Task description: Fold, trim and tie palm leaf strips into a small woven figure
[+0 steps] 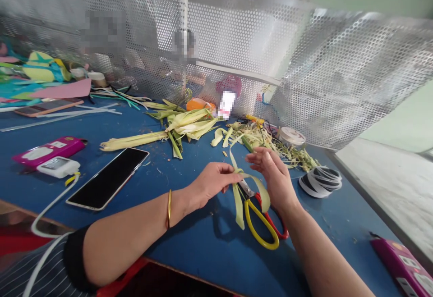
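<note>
My left hand (219, 180) pinches pale green corn husk strips (238, 204) where they cross, and their loose ends hang down and stick up. Beside it my right hand (273, 173) is raised with its fingers stretched out, apart from the crossing point. One strip curves down close to the right palm. Under the strips lies a pair of scissors (262, 227) with one yellow and one red handle, its blades partly covered by the strips and my left fingers. A bundle of corn husks (189, 123) lies beyond my hands.
A black phone (110, 177), a purple box (50, 150) and a white corded device (58, 167) lie left. Husk scraps (270, 141), a tape roll (291, 135) and a strap coil (320, 182) lie right. A perforated metal screen (233, 35) stands behind.
</note>
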Demonstrator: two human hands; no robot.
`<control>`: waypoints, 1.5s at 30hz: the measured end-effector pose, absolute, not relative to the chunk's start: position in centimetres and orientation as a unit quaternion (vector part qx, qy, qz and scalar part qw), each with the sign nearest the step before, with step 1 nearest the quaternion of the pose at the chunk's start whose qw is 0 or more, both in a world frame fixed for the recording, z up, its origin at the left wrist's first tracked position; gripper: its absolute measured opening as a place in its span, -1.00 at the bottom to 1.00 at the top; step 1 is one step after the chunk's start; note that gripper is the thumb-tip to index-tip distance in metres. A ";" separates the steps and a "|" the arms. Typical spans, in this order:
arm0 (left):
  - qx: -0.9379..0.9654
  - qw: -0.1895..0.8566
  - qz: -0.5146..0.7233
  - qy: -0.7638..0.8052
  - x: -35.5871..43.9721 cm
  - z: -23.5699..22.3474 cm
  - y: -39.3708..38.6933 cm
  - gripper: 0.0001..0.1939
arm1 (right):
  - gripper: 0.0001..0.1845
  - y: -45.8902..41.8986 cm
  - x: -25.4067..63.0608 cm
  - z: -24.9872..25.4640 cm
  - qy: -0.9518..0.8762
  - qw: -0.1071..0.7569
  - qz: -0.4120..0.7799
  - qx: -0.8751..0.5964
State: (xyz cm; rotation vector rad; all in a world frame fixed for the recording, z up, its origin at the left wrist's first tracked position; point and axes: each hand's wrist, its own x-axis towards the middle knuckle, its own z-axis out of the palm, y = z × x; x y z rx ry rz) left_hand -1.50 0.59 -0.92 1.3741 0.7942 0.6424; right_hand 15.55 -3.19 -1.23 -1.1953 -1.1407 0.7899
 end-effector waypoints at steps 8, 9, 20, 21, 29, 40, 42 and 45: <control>0.576 0.654 0.307 0.382 -1.9 -0.8 1.5 -0.65 | -0.67 -3.6 14.8 -0.7 -0.626 0.436 0.301 -0.572; 0.576 0.664 0.293 0.376 -1.9 -0.8 1.5 -0.65 | -0.68 -3.6 14.7 -0.7 -0.631 0.440 0.288 -0.570; 0.532 0.714 0.259 0.374 -1.8 -0.6 1.6 -0.79 | -0.76 -3.8 15.1 -1.5 -0.641 0.431 0.164 -0.613; 0.524 0.719 0.258 0.377 -1.8 -0.7 1.6 -0.80 | -0.76 -3.8 15.1 -1.7 -0.644 0.426 0.147 -0.618; 0.415 0.786 0.309 0.338 -2.2 -0.8 2.5 -0.78 | -0.79 -5.1 13.5 -0.8 -0.798 0.330 -0.223 -0.451; 0.387 0.812 0.322 0.296 -2.3 -0.9 2.7 -0.79 | -0.71 -4.9 12.4 -2.0 -0.856 0.238 -0.256 -0.380; 0.387 0.806 0.333 0.299 -2.4 -0.6 2.6 -0.84 | -0.71 -5.3 12.1 -1.9 -0.872 0.267 -0.216 -0.349; 0.374 0.802 0.342 0.315 -2.4 -0.3 2.5 -0.93 | -0.70 -6.0 11.5 -1.6 -0.889 0.276 -0.188 -0.312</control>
